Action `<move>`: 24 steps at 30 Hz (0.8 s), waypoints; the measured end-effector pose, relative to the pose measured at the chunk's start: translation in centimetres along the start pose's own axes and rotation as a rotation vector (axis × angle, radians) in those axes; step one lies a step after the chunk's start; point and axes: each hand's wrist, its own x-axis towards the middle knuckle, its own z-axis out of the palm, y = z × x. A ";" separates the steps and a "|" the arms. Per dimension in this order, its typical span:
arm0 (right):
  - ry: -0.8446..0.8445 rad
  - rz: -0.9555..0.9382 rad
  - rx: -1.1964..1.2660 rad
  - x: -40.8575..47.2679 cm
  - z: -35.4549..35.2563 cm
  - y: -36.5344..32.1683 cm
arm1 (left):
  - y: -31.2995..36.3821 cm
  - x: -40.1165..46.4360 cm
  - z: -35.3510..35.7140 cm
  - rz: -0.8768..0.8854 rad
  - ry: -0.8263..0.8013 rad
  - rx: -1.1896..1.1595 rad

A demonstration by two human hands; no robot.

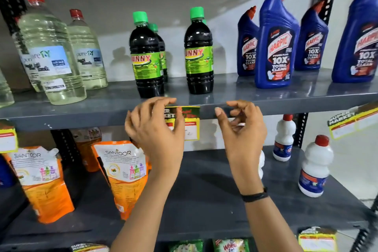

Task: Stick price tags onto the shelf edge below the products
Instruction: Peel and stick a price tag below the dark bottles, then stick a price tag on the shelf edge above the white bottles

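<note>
Two bare hands are raised in front of the grey metal shelf edge (286, 104), nearest to the camera. The left hand (157, 127) covers the left part of a yellow-bordered price tag with a dark green and red printed header and a white price box (189, 122); its fingers are curled loosely over the tag's top left, and whether they pinch it cannot be told. The tag hangs from the front edge of the shelf, directly below the dark bottles. The right hand (241, 127), with a black band (254, 196) on its wrist, hovers just right of the tag, fingers bent and apart, gripping nothing; its fingertips lie against the shelf edge. Behind, on the shelf top, stand two dark liquid bottles with green caps and green labels (198, 53) near the front edge, clear bottles with red caps (51, 53) toward the left end, and blue toilet-cleaner bottles with red nozzles (276, 47) toward the right end.
</note>
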 end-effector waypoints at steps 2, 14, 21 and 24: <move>0.053 -0.015 0.011 0.7 -2.9 0.9 | 2.2 -1.6 0.4 0.000 0.079 -0.051; 0.245 -0.134 -0.248 12.1 -22.1 9.9 | 20.2 -15.2 11.1 -0.261 -0.145 -0.627; -0.078 -0.204 -0.279 15.5 -25.3 12.2 | 24.1 -16.6 15.5 -0.633 -0.182 -1.018; -0.102 -0.209 -0.298 16.1 -25.5 12.2 | 24.3 -16.7 16.3 -0.690 -0.170 -1.036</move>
